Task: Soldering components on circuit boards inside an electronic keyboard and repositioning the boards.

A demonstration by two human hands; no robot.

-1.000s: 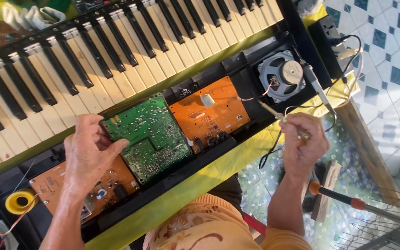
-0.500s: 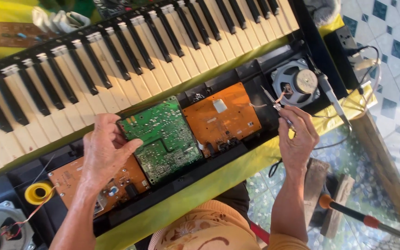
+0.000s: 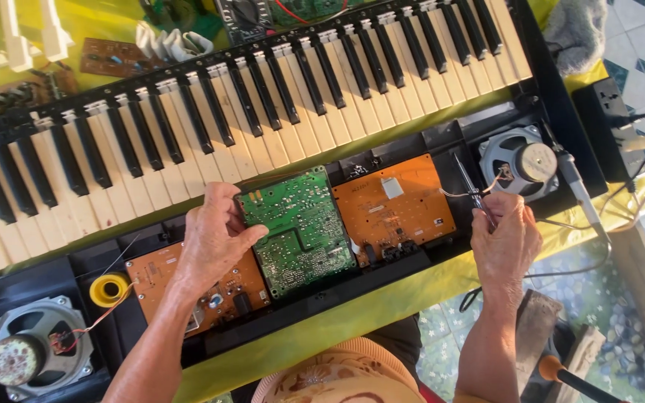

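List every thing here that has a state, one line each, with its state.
keyboard: casing open, boards and speakers exposed
green circuit board: lifted at its left edge, held by left hand
orange circuit board: lying flat in casing
right hand: gripping thin tool
solder spool: resting in casing

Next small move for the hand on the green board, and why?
Probably tip the green circuit board further up. The left hand grips its left edge, and it already overlaps the orange board. The right hand holds a thin tool near the speaker.
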